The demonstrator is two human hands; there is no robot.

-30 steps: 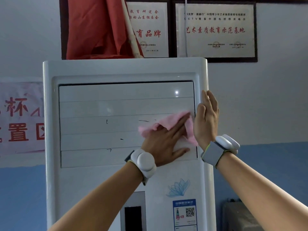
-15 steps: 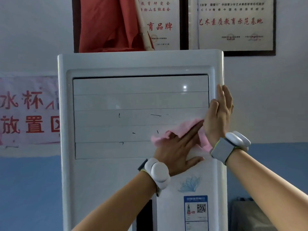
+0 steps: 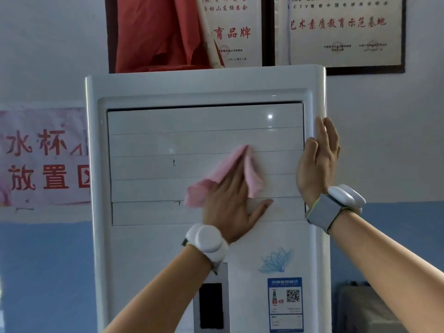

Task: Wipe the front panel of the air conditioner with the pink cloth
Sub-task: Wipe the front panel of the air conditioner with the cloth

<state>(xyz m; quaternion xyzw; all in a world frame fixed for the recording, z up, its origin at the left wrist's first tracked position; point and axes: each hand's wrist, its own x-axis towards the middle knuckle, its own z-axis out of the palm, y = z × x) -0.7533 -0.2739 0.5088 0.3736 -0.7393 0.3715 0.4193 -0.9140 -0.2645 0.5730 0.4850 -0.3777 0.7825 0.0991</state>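
A tall white standing air conditioner (image 3: 149,248) fills the middle of the head view, with a louvred front panel (image 3: 149,145) that carries small black marks. My left hand (image 3: 230,207) lies flat on the panel's lower middle slats and presses the pink cloth (image 3: 253,174) against them. The cloth sticks out above and to the left of my fingers. My right hand (image 3: 317,164) rests flat, fingers up, on the unit's right edge and holds nothing. Both wrists wear white bands.
Framed certificates (image 3: 341,32) and a red fabric (image 3: 158,32) hang on the wall above the unit. A pink poster (image 3: 43,157) is on the wall to the left. A grey box (image 3: 365,308) stands low at the right. A blue label (image 3: 285,305) sits on the lower panel.
My left hand has slid the pink cloth leftward and a little up across the slats, covering some black marks. My right hand stays on the right edge. The view has shifted.
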